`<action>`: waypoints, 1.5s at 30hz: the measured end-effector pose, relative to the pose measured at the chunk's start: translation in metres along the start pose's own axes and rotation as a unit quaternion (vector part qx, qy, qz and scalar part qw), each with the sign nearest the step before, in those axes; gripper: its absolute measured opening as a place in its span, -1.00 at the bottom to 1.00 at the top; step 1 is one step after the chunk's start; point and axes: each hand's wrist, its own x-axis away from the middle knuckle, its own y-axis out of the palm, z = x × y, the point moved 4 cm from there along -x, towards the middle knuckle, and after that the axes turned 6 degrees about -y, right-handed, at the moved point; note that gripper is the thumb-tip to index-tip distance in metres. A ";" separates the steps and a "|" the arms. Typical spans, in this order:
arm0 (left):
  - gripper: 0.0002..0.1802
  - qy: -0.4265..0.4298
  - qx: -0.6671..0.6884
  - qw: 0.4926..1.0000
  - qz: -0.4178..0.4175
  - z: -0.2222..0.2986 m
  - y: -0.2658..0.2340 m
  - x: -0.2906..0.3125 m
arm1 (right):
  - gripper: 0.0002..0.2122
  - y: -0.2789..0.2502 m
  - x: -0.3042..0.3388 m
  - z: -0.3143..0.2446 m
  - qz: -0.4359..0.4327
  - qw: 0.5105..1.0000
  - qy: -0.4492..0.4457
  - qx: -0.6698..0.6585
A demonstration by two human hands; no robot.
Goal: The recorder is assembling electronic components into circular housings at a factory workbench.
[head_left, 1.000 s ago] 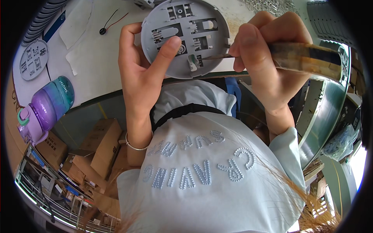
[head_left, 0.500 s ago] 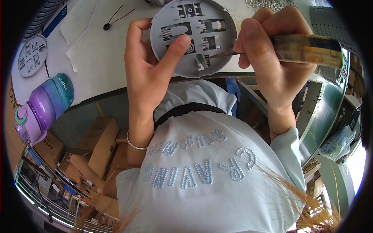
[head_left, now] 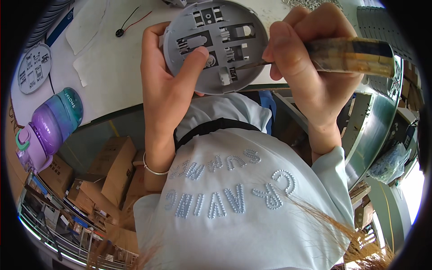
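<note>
My left hand (head_left: 168, 76) grips a round grey plastic housing (head_left: 193, 24) by its left side, with the thumb pressed over the inner face. The housing is held tilted above the table edge, and several slots with small metal contacts and ribs show inside it. In my right hand (head_left: 301, 63) is a thin-tipped tool (head_left: 348, 55) with a thick brown handle that looks wrapped in tape. Its slender dark tip reaches to a small slot low in the housing, beside a pale grey clip (head_left: 224, 76). Whether the tip touches the contact there, I cannot tell.
On the white table (head_left: 112, 63) lie a small black round part with red and black wires (head_left: 119, 32) and a second grey disc (head_left: 35, 67). A purple-teal bottle (head_left: 56, 119) stands at the left edge. A heap of small metal parts (head_left: 312, 3) lies at the far right.
The housing has shifted slightly left and down with my left hand. My right hand and the tool have moved a little left too. Green seen earlier on the low clip no longer shows.
</note>
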 end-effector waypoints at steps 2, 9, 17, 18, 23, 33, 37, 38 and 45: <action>-0.54 0.105 -0.010 0.993 0.048 0.001 0.001 -0.001 | -0.69 0.000 0.002 0.000 0.005 1.000 0.000 -0.002; -0.65 0.047 -0.080 0.993 0.073 0.004 0.006 0.001 | -0.68 -0.006 -0.004 -0.005 -0.002 0.996 -0.077 0.048; -0.61 0.087 -0.066 0.989 0.103 0.003 0.006 -0.001 | -0.67 -0.003 -0.002 -0.003 -0.013 0.998 -0.042 0.036; -0.61 0.088 -0.067 0.988 0.104 0.003 0.006 0.000 | -0.67 -0.001 -0.002 -0.002 -0.029 0.997 -0.048 0.059; -0.59 0.093 -0.081 0.987 0.103 0.003 0.006 -0.001 | -0.68 0.000 -0.004 0.000 -0.047 0.998 -0.028 0.010; -0.60 0.098 -0.059 0.984 0.134 0.004 0.009 0.000 | -0.68 0.006 -0.011 -0.003 -0.116 0.990 -0.057 0.061; -0.62 0.105 -0.052 0.984 0.131 0.004 0.011 0.002 | -0.68 0.010 -0.011 -0.001 -0.126 0.989 -0.045 0.069; -0.63 0.108 -0.053 0.984 0.130 0.004 0.012 0.002 | -0.66 0.009 -0.008 0.003 -0.094 0.995 -0.025 0.024; -0.66 0.110 -0.061 0.982 0.142 0.005 0.009 0.003 | -0.81 0.013 -0.013 -0.024 -0.162 0.980 -0.061 0.093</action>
